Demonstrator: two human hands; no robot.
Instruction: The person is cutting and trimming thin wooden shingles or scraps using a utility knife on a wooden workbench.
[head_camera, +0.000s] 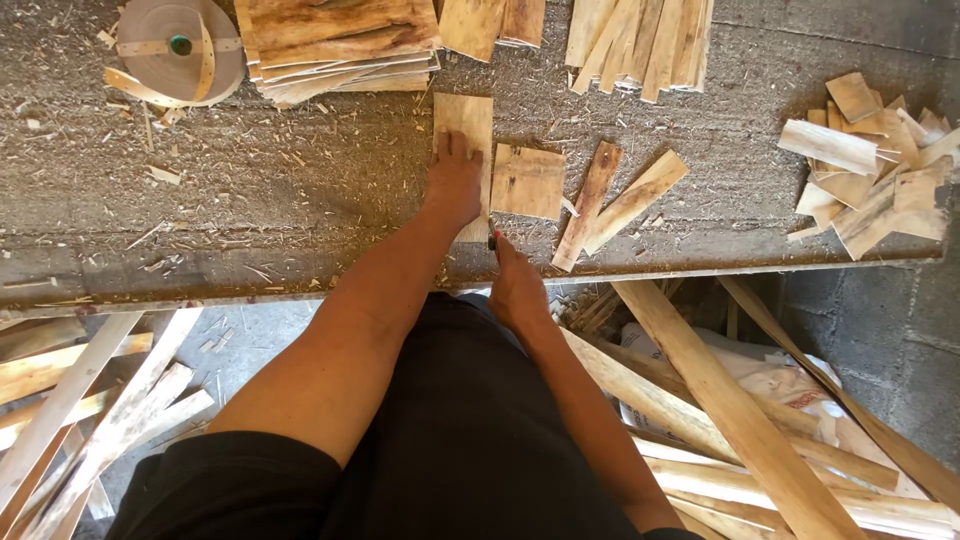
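Step in hand: trimming, I'd judge — a thin wood sheet is pinned flat on the dusty workbench while a blade runs along its right edge.
Left hand: spread flat, palm pressing the sheet down, holding nothing.
Right hand: closed round a small red-tipped cutter at the near edge of the sheet.
Next move calls for: steady pressure, a straight pull.
Nearby: a square offcut just beside the sheet.

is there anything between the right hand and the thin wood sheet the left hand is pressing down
Nothing visible. The left hand lies flat on the pale rectangular thin wood sheet, and the right hand sits right at that sheet's near edge with a small red-tipped tool. The square wood piece lies off to the side.
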